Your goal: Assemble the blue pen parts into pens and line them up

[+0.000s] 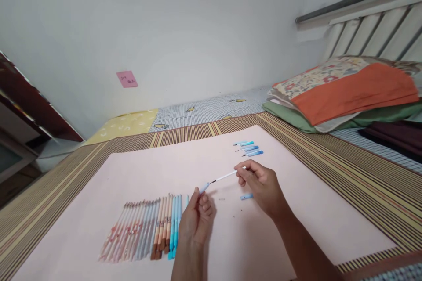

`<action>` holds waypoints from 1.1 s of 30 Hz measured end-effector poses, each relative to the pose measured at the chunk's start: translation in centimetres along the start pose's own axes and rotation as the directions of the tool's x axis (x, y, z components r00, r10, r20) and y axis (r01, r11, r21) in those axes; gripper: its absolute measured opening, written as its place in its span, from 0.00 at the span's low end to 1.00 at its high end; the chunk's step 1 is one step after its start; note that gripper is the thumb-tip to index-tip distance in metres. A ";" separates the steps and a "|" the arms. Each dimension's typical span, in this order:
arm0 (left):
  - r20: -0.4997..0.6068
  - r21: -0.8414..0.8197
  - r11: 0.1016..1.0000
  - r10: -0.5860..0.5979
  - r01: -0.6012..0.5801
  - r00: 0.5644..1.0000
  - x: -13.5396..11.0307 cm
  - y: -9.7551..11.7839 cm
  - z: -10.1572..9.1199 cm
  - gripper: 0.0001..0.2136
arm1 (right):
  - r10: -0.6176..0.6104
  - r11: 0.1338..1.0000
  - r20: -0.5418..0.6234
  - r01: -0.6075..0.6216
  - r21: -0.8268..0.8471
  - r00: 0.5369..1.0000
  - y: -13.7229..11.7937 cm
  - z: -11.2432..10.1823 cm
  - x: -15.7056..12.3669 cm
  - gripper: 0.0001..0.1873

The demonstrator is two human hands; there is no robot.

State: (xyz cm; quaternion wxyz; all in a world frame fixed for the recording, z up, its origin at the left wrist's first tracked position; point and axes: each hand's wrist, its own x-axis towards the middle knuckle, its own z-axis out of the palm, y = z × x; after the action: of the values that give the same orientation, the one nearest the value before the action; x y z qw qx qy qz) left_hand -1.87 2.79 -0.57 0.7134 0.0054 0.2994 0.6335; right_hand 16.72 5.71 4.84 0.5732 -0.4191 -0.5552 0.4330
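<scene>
My left hand [197, 216] is closed around a light blue pen barrel [204, 187], whose end points up and to the right. Between the thumb and fingers of my right hand [262, 185] is a thin white pen refill [227, 176] with a dark tip. That tip is at the barrel's upper end; whether it has entered the opening I cannot tell. A short blue pen part [246, 196] lies on the pink sheet beside my right hand, partly hidden by it. Left of my left hand, several pens [141, 228] lie side by side in a row.
Several white refills and blue pen parts [252, 148] lie towards the back of the pink sheet [158, 167]. Tiny dark bits and a small clear piece [222, 199] are between my hands. Folded cloths [346, 85] are stacked at the right, below a radiator [379, 30].
</scene>
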 end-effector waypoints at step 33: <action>-0.022 0.028 0.999 -0.036 0.036 0.999 -0.1 -0.2 0.3 0.15 | -0.062 0.983 0.289 0.108 -0.147 0.955 -0.8 1.8 -1.4 0.17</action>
State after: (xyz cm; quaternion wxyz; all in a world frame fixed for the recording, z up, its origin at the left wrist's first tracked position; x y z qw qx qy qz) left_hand -1.59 2.77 -0.38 0.7212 0.0034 0.3161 0.6163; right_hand 14.92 4.18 5.26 0.4701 -0.3734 -0.6824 0.4170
